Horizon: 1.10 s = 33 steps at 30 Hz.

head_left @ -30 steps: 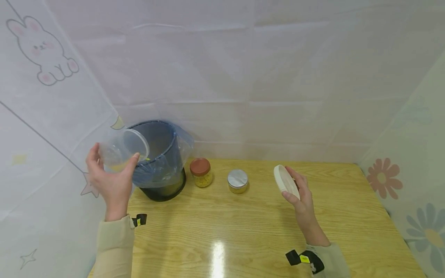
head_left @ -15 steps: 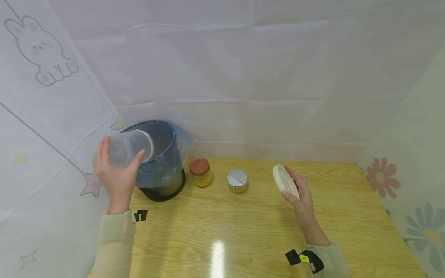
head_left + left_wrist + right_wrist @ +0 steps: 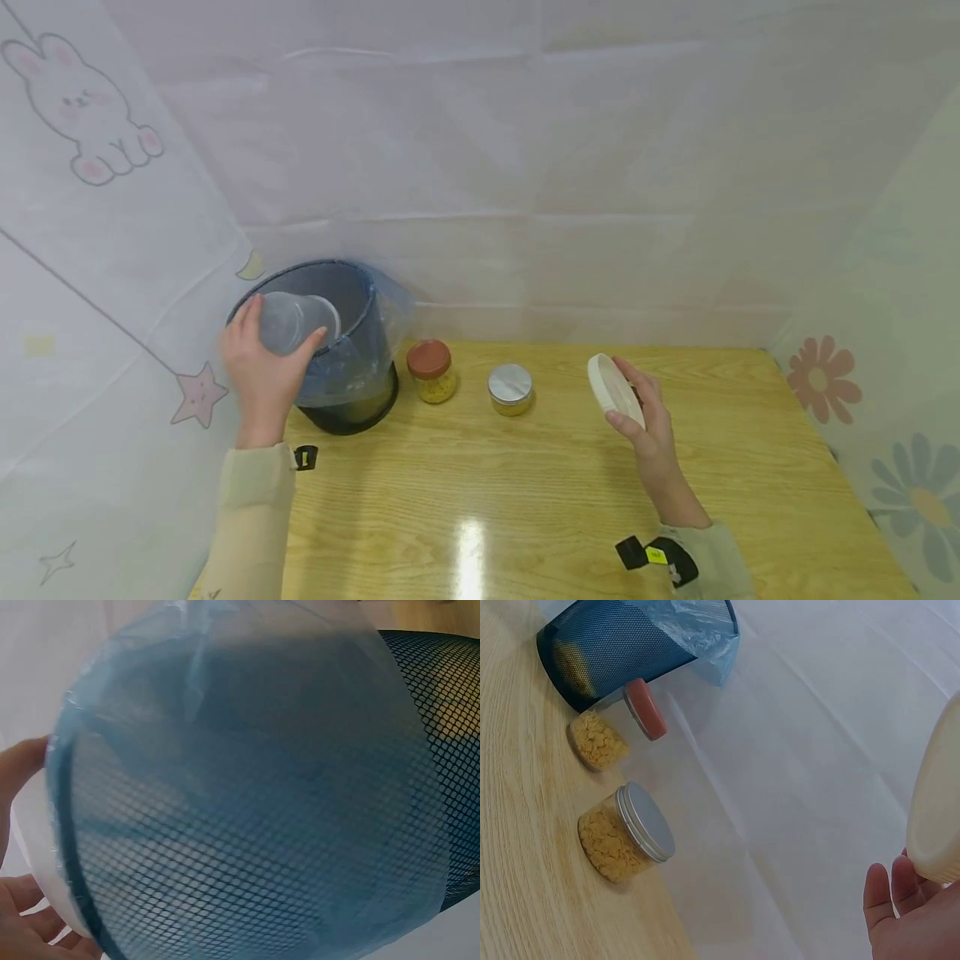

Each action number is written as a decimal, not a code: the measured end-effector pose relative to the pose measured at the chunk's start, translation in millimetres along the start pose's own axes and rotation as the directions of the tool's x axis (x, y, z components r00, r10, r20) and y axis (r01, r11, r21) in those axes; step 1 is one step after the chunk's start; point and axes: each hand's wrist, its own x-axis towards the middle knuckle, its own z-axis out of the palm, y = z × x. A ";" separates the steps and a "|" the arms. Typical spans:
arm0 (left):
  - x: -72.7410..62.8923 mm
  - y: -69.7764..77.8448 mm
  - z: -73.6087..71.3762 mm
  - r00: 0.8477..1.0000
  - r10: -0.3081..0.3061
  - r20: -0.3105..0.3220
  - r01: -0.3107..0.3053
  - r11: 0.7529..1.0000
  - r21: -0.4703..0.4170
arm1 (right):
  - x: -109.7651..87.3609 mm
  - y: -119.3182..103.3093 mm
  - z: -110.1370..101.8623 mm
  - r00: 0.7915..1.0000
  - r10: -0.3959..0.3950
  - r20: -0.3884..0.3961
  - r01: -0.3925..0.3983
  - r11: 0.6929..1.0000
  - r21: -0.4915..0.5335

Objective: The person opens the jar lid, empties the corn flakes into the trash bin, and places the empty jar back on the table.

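Note:
My left hand (image 3: pixel 264 371) grips a clear plastic jar (image 3: pixel 283 322), tipped on its side over the mesh trash bin (image 3: pixel 352 417), its open mouth inside the rim. In the left wrist view the bin's blue liner (image 3: pixel 247 795) fills most of the picture and hides much of the jar; fingers (image 3: pixel 19 922) show at the left edge. Well to the right, my right hand (image 3: pixel 654 437) holds a round cream-white screw lid (image 3: pixel 613 390) tilted above the table. The right wrist view shows part of that lid (image 3: pixel 937 810) with fingertips under its edge.
Beside the bin stands a jar with a red-brown lid (image 3: pixel 430 360) and yellow flakes inside. Right of it is a short silver-lidded jar (image 3: pixel 511 386), also holding flakes. The wooden table (image 3: pixel 555 483) meets hanging cloth (image 3: pixel 600 275) at the back and sides.
My left hand has moved right and tipped the jar further into the bin. The yellow bits seen in the jar a second ago are no longer visible. The right hand has barely moved.

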 end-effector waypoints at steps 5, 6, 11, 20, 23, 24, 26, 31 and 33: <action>-0.5 -2.4 2.2 0.999 -0.024 0.034 0.024 1.000 0.000 | 0.2 -0.7 0.0 1.000 -0.013 0.000 0.013 1.000 -0.002; 0.8 -0.8 2.2 1.000 -0.019 0.019 0.019 1.000 0.001 | 0.2 -0.9 0.0 1.000 -0.016 0.001 0.016 1.000 0.000; 13.1 15.3 -2.2 0.991 0.022 -0.135 -0.026 0.999 -0.027 | 0.0 -1.9 0.0 1.000 -0.023 0.001 0.023 1.000 0.002; 15.8 19.9 -0.4 0.993 0.057 0.099 -0.061 0.997 0.043 | 0.4 -2.9 -0.5 1.000 -0.014 -0.003 0.014 1.000 0.001; 14.6 18.6 2.8 0.998 0.052 0.041 -0.053 0.998 0.020 | 0.6 -1.2 -0.7 1.000 -0.024 -0.009 0.024 1.000 0.005; 15.3 21.7 2.4 0.998 0.064 -0.017 -0.064 0.998 -0.008 | 0.6 -1.5 -0.8 1.000 -0.026 -0.009 0.026 1.000 0.005; 18.5 30.5 1.6 0.986 0.085 -0.143 -0.096 0.993 -0.075 | 0.8 -1.4 -0.9 1.000 -0.026 -0.009 0.026 1.000 0.006; 21.0 33.9 -3.0 0.984 0.080 -0.157 -0.092 0.993 -0.073 | 1.6 -2.2 -0.2 1.000 -0.024 -0.006 0.024 1.000 0.007; 18.2 26.3 -3.8 0.998 0.021 -0.053 -0.021 1.000 -0.014 | 1.8 -0.3 0.0 0.999 -0.032 -0.007 0.032 0.999 0.010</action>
